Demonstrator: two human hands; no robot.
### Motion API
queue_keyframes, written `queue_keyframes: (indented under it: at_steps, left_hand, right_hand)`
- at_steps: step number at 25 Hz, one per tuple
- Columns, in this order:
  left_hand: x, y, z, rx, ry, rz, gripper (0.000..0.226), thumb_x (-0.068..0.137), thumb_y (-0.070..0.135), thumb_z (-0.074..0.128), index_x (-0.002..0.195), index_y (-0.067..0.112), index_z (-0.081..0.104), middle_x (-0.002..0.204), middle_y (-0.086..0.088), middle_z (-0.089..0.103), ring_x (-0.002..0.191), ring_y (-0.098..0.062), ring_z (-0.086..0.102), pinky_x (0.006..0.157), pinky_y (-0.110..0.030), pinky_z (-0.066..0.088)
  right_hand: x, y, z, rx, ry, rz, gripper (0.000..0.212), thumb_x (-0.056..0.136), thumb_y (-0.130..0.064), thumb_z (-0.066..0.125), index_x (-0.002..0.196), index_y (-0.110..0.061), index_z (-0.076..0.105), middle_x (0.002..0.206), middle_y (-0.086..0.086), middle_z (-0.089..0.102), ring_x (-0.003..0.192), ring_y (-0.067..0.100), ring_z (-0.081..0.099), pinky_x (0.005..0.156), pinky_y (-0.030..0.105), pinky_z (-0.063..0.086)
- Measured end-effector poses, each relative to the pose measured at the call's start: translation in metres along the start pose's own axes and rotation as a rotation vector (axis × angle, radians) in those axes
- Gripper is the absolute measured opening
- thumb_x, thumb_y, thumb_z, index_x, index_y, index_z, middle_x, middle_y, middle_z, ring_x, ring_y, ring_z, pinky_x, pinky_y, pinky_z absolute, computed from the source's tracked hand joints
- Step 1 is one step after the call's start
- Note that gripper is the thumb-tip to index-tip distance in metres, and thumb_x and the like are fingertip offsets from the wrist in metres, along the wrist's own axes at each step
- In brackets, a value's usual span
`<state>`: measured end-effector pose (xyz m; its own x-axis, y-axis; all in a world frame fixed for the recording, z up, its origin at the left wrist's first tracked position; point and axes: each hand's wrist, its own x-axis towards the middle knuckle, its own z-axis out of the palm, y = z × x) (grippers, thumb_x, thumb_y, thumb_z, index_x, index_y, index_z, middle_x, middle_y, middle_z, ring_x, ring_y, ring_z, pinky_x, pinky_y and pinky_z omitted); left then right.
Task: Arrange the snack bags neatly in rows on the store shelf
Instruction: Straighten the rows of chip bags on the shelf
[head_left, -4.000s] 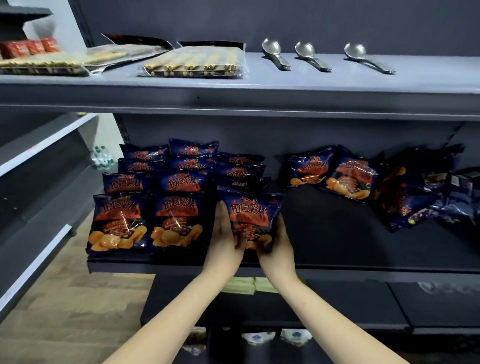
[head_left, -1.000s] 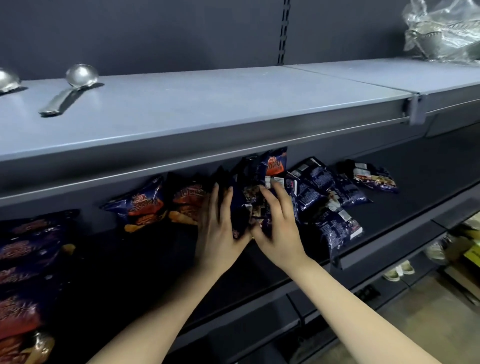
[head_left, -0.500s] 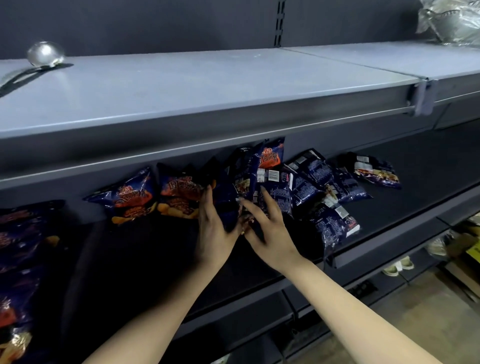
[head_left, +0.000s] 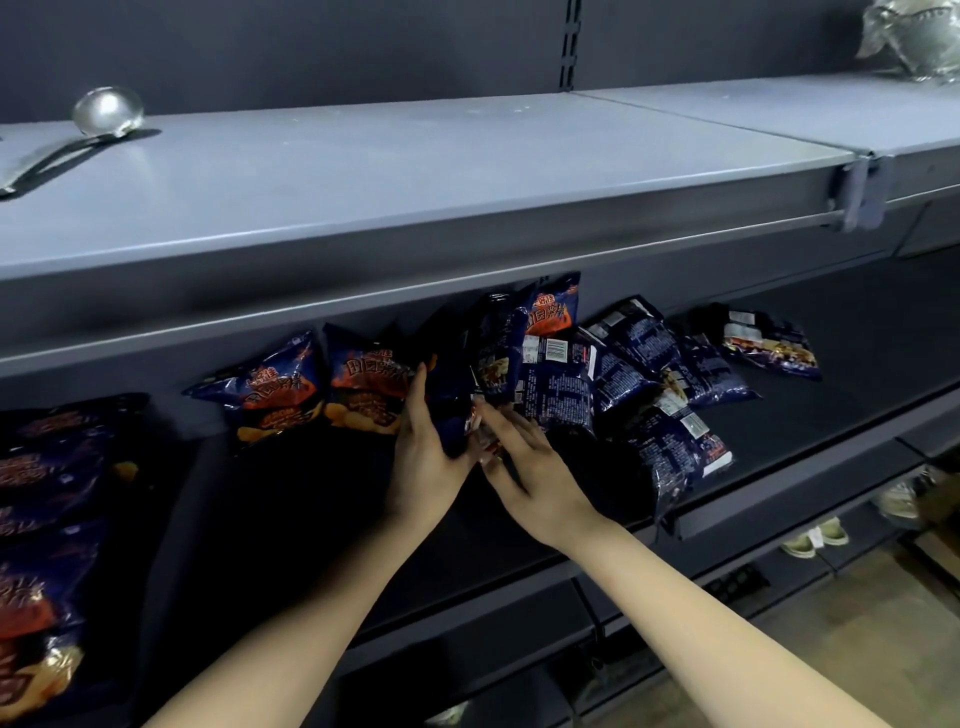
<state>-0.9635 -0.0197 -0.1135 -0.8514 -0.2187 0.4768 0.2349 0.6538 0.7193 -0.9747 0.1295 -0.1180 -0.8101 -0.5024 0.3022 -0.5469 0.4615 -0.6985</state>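
Dark blue snack bags with orange print lie on the dark middle shelf (head_left: 831, 415). A loose heap (head_left: 639, 364) sits at centre right, many bags back side up. My left hand (head_left: 423, 457) and my right hand (head_left: 530, 467) both grip one dark bag (head_left: 452, 400) at the heap's left edge, held upright between them. Two bags (head_left: 270, 389) lean against the back wall to the left of my hands. The tidy rows (head_left: 36, 545) show at the far left edge. One bag (head_left: 769, 345) lies apart on the right.
The grey upper shelf (head_left: 415, 171) overhangs the bags, with a metal ladle (head_left: 104, 114) at its left and plastic-wrapped metalware (head_left: 914, 41) at its right. A lower shelf and wooden floor with shoes (head_left: 815, 538) lie below right.
Four seconds ago my hands set a bag in the tidy rows at the left. Since then they moved right to the heap and closed on a bag there.
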Motion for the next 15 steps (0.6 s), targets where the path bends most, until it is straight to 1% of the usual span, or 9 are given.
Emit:
queue_keyframes:
  at_steps: [2,4,6,7,8,10,12,13,15]
  left_hand:
    - [-0.001,0.002,-0.007,-0.070,0.018,-0.026,0.095,0.073,0.012,0.076,0.147,0.012,0.016,0.143,-0.011,0.041,0.128,-0.020,0.046,0.102,-0.031,0.043]
    - [-0.003,0.004,-0.017,-0.153,0.026,-0.059,0.091,0.074,0.008,0.075,0.145,0.016,0.019,0.140,-0.007,0.044,0.124,-0.014,0.048,0.101,-0.026,0.043]
    - [-0.004,0.006,-0.029,-0.222,0.035,-0.091,0.084,0.074,0.003,0.074,0.142,0.017,0.025,0.130,0.001,0.050,0.115,-0.002,0.053,0.095,-0.016,0.044]
    - [-0.005,0.006,-0.038,-0.258,0.047,-0.118,0.080,0.074,0.001,0.073,0.138,0.019,0.029,0.123,0.006,0.052,0.108,0.005,0.055,0.090,-0.011,0.044]
    - [-0.005,0.006,-0.047,-0.296,0.059,-0.150,0.076,0.073,-0.001,0.072,0.135,0.020,0.032,0.118,0.008,0.053,0.101,0.009,0.056,0.086,-0.009,0.044]
    - [-0.007,0.002,-0.066,-0.378,0.083,-0.210,0.068,0.074,-0.005,0.069,0.127,0.021,0.036,0.112,0.006,0.057,0.095,0.006,0.060,0.083,-0.013,0.046]
    - [-0.011,-0.002,-0.087,-0.440,0.120,-0.268,0.060,0.077,-0.007,0.065,0.123,0.021,0.039,0.107,0.007,0.060,0.091,0.004,0.062,0.081,-0.015,0.048]
    - [-0.014,-0.003,-0.096,-0.464,0.143,-0.296,0.055,0.079,-0.006,0.064,0.119,0.025,0.041,0.105,0.008,0.061,0.091,0.004,0.062,0.082,-0.016,0.048]
    - [-0.020,-0.008,-0.115,-0.544,0.194,-0.367,0.048,0.083,-0.003,0.061,0.111,0.032,0.044,0.104,0.008,0.062,0.094,-0.003,0.062,0.085,-0.026,0.050]
  right_hand:
    - [-0.001,-0.007,0.002,0.073,-0.031,-0.001,0.054,0.096,-0.040,0.036,0.139,-0.054,0.006,0.149,-0.022,0.021,0.143,0.004,0.009,0.116,0.028,0.013]
    - [-0.001,-0.012,0.005,0.126,-0.055,-0.006,0.053,0.099,-0.037,0.038,0.143,-0.048,0.010,0.151,-0.021,0.019,0.142,-0.001,0.007,0.115,0.024,0.013]
    - [0.000,-0.016,0.007,0.148,-0.072,-0.027,0.051,0.100,-0.031,0.038,0.145,-0.040,0.015,0.151,-0.021,0.021,0.142,-0.003,0.010,0.115,0.020,0.013]
    - [0.001,-0.020,0.008,0.154,-0.083,-0.046,0.050,0.100,-0.029,0.038,0.144,-0.040,0.017,0.150,-0.023,0.022,0.141,-0.004,0.011,0.114,0.017,0.013]
    - [0.003,-0.025,0.009,0.160,-0.096,-0.067,0.049,0.100,-0.029,0.038,0.143,-0.040,0.018,0.148,-0.024,0.022,0.140,-0.006,0.012,0.113,0.013,0.012]
    - [0.006,-0.037,0.014,0.180,-0.105,-0.112,0.047,0.100,-0.027,0.037,0.142,-0.038,0.021,0.147,-0.020,0.025,0.139,-0.008,0.016,0.111,0.009,0.013]
    - [0.010,-0.048,0.023,0.221,-0.074,-0.161,0.046,0.099,-0.024,0.037,0.143,-0.029,0.026,0.148,-0.013,0.029,0.137,-0.010,0.020,0.109,0.008,0.015]
    - [0.013,-0.052,0.028,0.240,-0.045,-0.186,0.045,0.099,-0.023,0.038,0.143,-0.025,0.028,0.148,-0.010,0.031,0.137,-0.008,0.022,0.110,0.010,0.017]
    - [0.020,-0.061,0.038,0.252,-0.001,-0.239,0.047,0.097,-0.019,0.039,0.143,-0.022,0.030,0.150,-0.002,0.032,0.140,0.001,0.024,0.113,0.017,0.019]
